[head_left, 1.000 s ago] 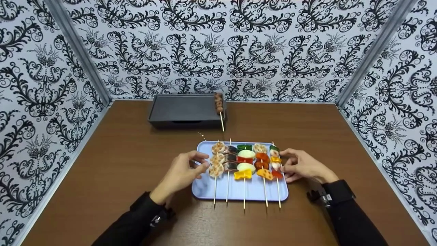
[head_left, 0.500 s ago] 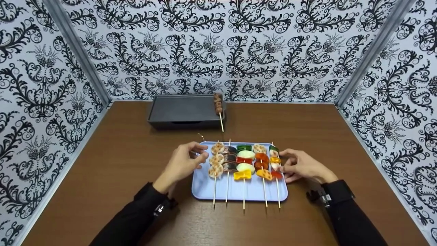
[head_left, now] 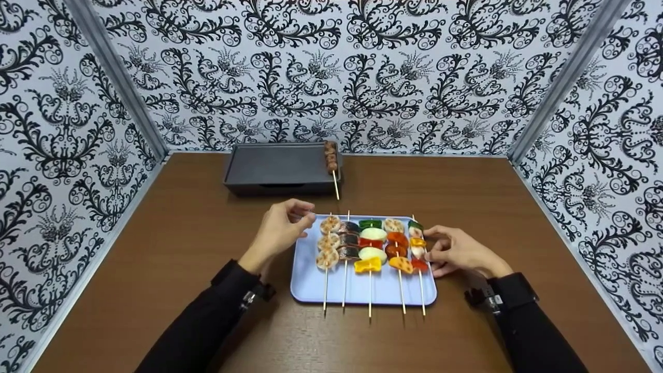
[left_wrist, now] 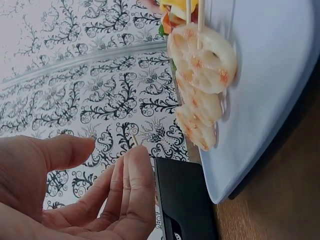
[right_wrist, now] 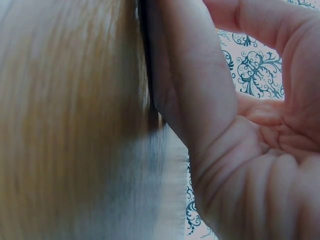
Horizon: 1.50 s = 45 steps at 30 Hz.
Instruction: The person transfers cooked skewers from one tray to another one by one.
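A pale blue tray lies on the table holding several food skewers side by side, their sticks jutting over its near edge. Leftmost is a lotus root skewer; beside it lies a skewer of dark-skinned pieces. A mixed vegetable skewer has green, white, red and yellow pieces. My left hand hovers around the tray's far left corner, thumb and fingers apart; the left wrist view shows nothing between them. Against the tray's right edge rests my right hand, fingers loosely bent, beside the rightmost skewer.
Behind the tray, by the patterned wall, stands a dark grey grill. A brown meat skewer lies along its right end, its stick pointing toward me. The brown wooden table extends around the tray.
My left hand has moved away from me along the tray's left side, up to its far left corner. The right hand and the skewers stay in place.
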{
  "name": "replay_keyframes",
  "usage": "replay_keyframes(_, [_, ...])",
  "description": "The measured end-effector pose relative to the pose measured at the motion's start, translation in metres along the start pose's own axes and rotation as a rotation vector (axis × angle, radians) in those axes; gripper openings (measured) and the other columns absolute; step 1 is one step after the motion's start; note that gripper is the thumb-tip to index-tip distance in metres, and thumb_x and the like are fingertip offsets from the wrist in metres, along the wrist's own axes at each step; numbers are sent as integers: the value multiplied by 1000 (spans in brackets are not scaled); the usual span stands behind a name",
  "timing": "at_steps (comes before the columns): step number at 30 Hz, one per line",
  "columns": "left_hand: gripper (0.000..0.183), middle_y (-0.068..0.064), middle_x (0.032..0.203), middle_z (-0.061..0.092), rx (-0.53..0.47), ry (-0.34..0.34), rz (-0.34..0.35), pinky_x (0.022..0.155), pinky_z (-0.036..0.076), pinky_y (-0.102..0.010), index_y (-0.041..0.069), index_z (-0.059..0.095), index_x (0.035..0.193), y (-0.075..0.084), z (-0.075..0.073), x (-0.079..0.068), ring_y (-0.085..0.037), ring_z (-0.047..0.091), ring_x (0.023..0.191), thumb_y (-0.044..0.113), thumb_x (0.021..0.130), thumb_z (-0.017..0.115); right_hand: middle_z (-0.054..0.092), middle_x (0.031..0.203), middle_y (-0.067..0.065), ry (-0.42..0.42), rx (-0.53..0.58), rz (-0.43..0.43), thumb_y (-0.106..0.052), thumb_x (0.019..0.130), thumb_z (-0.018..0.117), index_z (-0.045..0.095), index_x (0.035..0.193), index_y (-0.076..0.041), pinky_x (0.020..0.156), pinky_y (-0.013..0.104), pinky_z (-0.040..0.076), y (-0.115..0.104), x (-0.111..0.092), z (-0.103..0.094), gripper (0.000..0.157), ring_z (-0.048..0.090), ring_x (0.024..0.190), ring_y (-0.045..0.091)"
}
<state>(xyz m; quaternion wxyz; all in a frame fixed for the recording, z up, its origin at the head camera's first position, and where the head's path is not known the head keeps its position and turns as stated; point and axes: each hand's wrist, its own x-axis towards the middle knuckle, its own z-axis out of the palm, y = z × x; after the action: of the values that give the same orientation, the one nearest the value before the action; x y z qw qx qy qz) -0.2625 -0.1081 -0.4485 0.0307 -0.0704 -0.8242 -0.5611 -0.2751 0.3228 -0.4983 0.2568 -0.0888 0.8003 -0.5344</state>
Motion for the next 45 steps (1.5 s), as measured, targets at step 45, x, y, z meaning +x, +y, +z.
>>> replay_keyframes(45, [51,-20,102,72,-180,-12,-110,75,64,-41,0,55,132,17,37,80,-38,75,89,16,88,77,65,96,22,2,23,19,-6,91,70,40,146,-9,73,52,63,-1,0,0,63,71,74,31])
